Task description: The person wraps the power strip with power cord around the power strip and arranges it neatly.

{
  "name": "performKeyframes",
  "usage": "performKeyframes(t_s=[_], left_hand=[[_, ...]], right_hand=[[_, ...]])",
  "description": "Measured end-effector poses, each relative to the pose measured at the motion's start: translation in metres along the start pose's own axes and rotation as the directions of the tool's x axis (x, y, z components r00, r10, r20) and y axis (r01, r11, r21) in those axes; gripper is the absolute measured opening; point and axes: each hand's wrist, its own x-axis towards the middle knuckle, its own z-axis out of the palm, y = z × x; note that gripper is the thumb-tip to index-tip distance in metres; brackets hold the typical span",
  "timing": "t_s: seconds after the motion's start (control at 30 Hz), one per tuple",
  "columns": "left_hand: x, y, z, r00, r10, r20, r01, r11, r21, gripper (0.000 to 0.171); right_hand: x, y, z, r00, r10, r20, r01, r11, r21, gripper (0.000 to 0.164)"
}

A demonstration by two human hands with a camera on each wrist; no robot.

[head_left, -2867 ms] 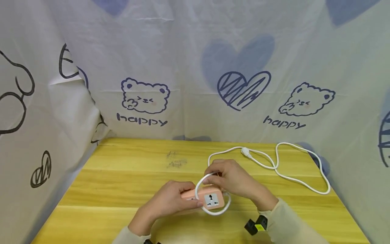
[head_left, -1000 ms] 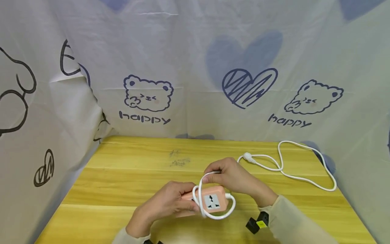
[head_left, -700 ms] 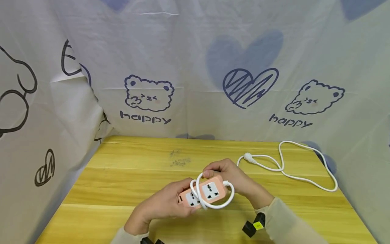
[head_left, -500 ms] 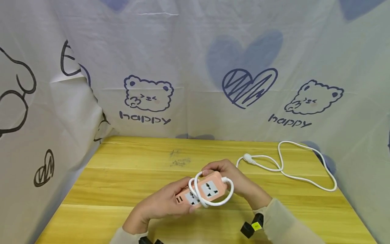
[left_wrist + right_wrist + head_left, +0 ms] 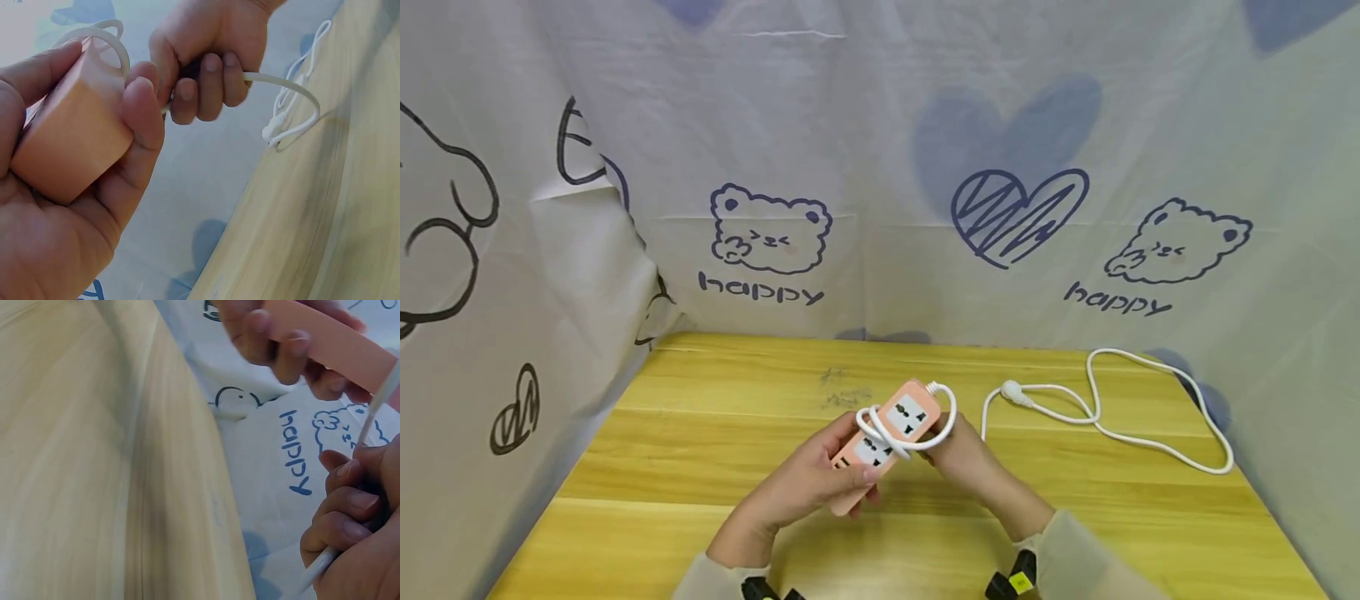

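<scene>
A pink power strip [image 5: 907, 415] with white socket faces tilts up to the right, raised over the table. My left hand [image 5: 808, 479] grips its lower end, thumb across the front; the left wrist view shows fingers round the pink casing [image 5: 75, 137]. White cord [image 5: 953, 408] leaves the upper end, loops down and wraps around the strip's middle. Behind that upper end is my right hand [image 5: 966, 458], partly hidden by the strip. In the right wrist view its curled fingers [image 5: 340, 528] hold the cord [image 5: 319, 565], which runs taut toward the strip.
The cord's far length [image 5: 1150, 446] lies in a loose loop on the wooden table [image 5: 737, 400], back right, with its white plug [image 5: 1012, 392] there. A printed cloth [image 5: 880, 275] hangs behind and at both sides. Black wrist cameras [image 5: 1011, 579] sit at both cuffs.
The power strip has been lifted and turned steeper, its right end swinging upward. The cord wraps around it once more than at first. My right hand has moved from above the strip to behind it.
</scene>
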Motion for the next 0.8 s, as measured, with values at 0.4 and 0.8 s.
performKeyframes(t_s=[0.4,0.8], left_hand=[[0.002,0.001,0.0,0.998,-0.002,-0.07,0.003,1.0,0.014,0.059],[0.006,0.005,0.007,0.978,0.022,-0.208,-0.028,0.999,-0.024,0.065]], right_hand=[[-0.003,0.001,0.008,0.998,0.065,-0.026,-0.065,0.998,-0.001,0.022],[-0.013,0.0,0.009,0.997,-0.014,-0.074,0.01,0.998,-0.064,0.026]])
